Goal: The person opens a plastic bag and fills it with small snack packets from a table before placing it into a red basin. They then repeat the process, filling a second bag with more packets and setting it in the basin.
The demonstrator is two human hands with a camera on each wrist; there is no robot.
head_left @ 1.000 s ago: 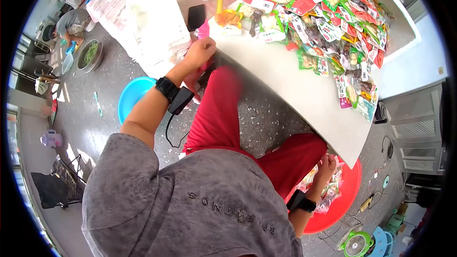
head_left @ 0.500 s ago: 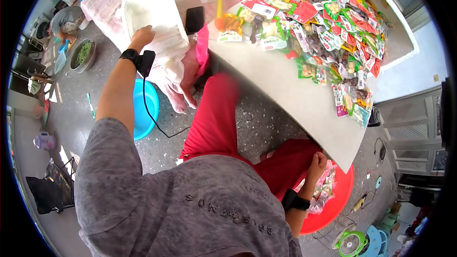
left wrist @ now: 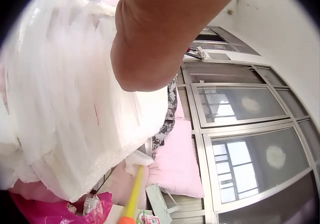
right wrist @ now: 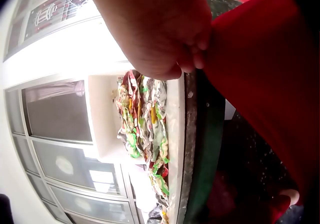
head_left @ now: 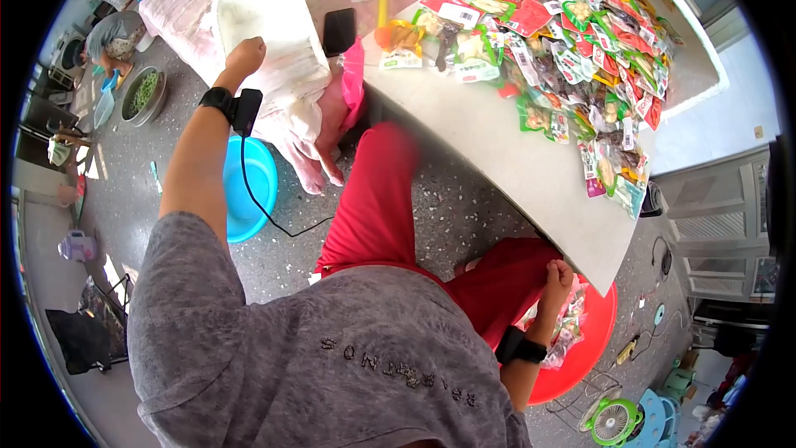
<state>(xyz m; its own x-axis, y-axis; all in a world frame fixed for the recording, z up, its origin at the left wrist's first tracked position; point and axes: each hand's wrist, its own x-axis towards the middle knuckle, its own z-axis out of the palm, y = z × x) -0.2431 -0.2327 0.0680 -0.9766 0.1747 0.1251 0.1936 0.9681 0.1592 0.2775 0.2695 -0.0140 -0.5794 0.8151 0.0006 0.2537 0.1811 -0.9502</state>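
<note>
My left hand (head_left: pixel 246 56) is over the white, liner-covered box (head_left: pixel 272 2), its fingers curled and nothing showing in them. The left wrist view has the underside of that fist above pale plastic (left wrist: pixel 65 84). A bright pink plastic bag (head_left: pixel 353 79) hangs beside the box, next to a black phone (head_left: pixel 339 31). At the table's near right corner, my right hand (head_left: pixel 559 275) rests loosely curled on the red trouser leg (head_left: pixel 506 282). In the right wrist view its fingers (right wrist: pixel 186 59) lie against the red cloth and hold nothing visible.
Many colourful food packets (head_left: pixel 572 41) spill from a white foam box (head_left: pixel 701 83) onto the white table (head_left: pixel 497 133). A red basin (head_left: pixel 599 340) with packets stands below the corner. On the floor are a blue basin (head_left: pixel 261 199) and a bowl of greens (head_left: pixel 133 116).
My left hand has moved left and up from the pink bag to over the white box, then stays there. The right hand has hardly moved.
</note>
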